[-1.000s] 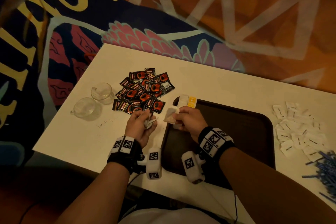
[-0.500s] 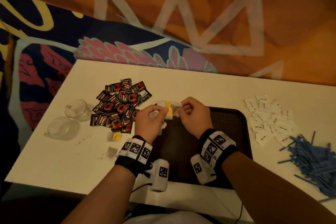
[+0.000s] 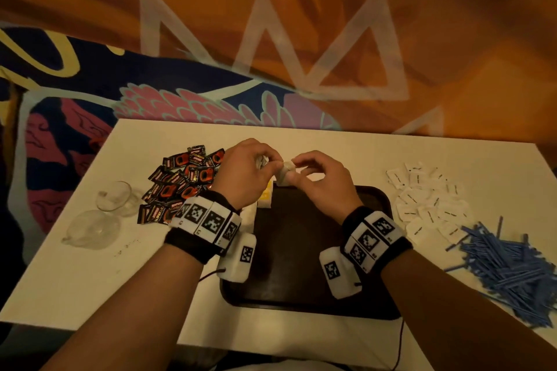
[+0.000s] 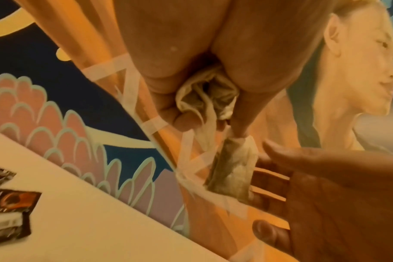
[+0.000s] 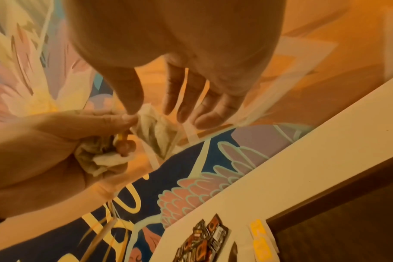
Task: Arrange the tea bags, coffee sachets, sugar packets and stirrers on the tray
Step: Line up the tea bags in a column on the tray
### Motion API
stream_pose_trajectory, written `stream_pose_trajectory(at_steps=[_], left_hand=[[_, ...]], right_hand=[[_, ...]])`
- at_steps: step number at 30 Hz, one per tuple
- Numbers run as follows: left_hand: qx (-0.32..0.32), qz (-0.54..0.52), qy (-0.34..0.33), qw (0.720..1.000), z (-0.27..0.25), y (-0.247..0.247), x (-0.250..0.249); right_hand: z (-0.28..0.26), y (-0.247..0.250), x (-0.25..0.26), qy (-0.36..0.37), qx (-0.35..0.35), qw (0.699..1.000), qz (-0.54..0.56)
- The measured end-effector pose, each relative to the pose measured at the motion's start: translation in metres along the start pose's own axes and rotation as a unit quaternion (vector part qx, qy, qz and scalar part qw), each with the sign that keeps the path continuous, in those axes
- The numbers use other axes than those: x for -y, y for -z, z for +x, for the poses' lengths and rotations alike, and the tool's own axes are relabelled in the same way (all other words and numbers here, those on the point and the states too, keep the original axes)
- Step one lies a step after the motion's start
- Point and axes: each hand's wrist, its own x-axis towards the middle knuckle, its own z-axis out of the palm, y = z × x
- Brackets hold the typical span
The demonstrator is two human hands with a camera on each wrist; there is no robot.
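Observation:
Both hands hover together above the far edge of the dark tray (image 3: pixel 301 256). My left hand (image 3: pixel 262 159) grips a crumpled bunch of tea bags (image 4: pixel 206 94), which shows in its palm in the right wrist view (image 5: pixel 96 159). One tea bag (image 3: pixel 284 172) hangs between the hands, and my right hand (image 3: pixel 297 161) pinches it at the top between thumb and fingers (image 5: pixel 171 99). Coffee sachets (image 3: pixel 187 181) lie heaped left of the tray. To its right are the sugar packets (image 3: pixel 428 199) and blue stirrers (image 3: pixel 506 265).
Two clear glass cups (image 3: pixel 114 199) stand at the table's left end. Tea bags with yellow tags (image 3: pixel 265 196) lie at the tray's far left corner. A patterned cloth hangs behind the white table (image 3: pixel 90 280).
Both hands have lifted off the tray's far left corner and come together in the air. The left hand has moved right with its bunch of tea bags.

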Motion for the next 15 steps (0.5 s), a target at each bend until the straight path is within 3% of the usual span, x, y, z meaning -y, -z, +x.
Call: stream_pose_trajectory(at_steps=[3,8,12,15], left_hand=[[0.02,0.027,-0.006,0.999,0.004,0.006,-0.013],[-0.024,0.025,-0.006,0.999,0.002,0.005,-0.029],[-0.012,0.013,-0.002,1.0,-0.003,0.001,-0.041],[-0.049,-0.016,0.012,0.999,-0.006,-0.002,-0.048]], right_hand=[[0.005,0.009,0.008,0.009,0.014,1.0,0.014],[0.005,0.017,0.013,-0.009,0.017,1.0,0.012],[-0.001,0.024,0.018,0.005,0.045,0.999,0.027],[-0.007,0.029,0.018,0.003,0.048,0.999,0.0]])
